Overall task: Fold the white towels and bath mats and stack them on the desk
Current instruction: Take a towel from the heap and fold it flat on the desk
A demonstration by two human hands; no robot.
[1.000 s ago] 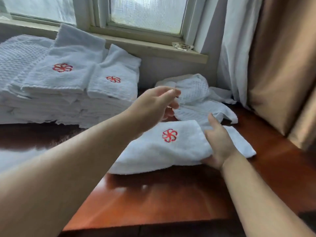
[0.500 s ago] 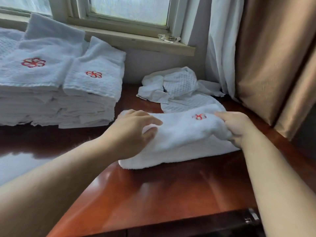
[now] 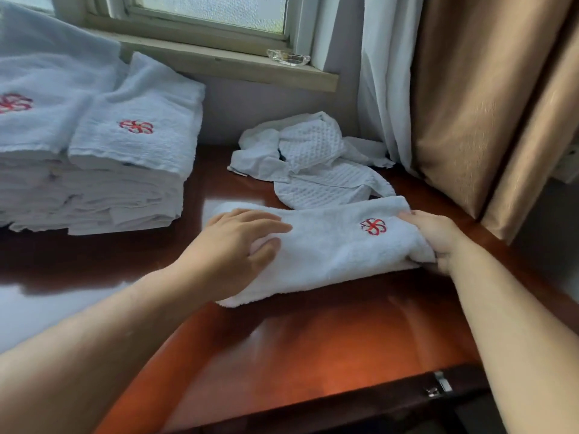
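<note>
Towel: a folded white terry towel point(image 3: 329, 255) lies flat on the desk, its long side running left to right. It sits midway between the far and near edges and reaches toward the right edge. A red flower emblem point(image 3: 372, 226) faces up near its right end.
Left hand: the left hand point(image 3: 238, 245) sits palm down on the towel's left end. Its fingers point(image 3: 266, 219) lie over the top, only slightly bent, and the thumb presses in from the near side. A ridge of cloth is bunched between them, so the hand pinches the towel.
Right hand: the right hand point(image 3: 438, 239) grips the towel's right end, fingers curled round the thick folded edge and closed on the cloth.
Unfolded cloth: a crumpled white waffle-weave cloth point(image 3: 313, 170) lies just behind the towel, touching its far side, toward the far right corner.
Stack: a tall stack of folded white towels point(image 3: 125, 177) stands at the far left of the desk, well apart from the held towel. The top pieces show the same red emblem.
Desk: a glossy reddish-brown wooden desk point(image 3: 313, 339) carries everything, and a small metal latch point(image 3: 438, 386) shows at its near edge.
Window: a pale window sill point(image 3: 219, 62) runs above the far edge, with a clear glass dish point(image 3: 288, 57) on it.
Curtains: a white sheer curtain point(image 3: 385, 89) and a tan heavy curtain point(image 3: 470, 104) hang beside the right edge.
</note>
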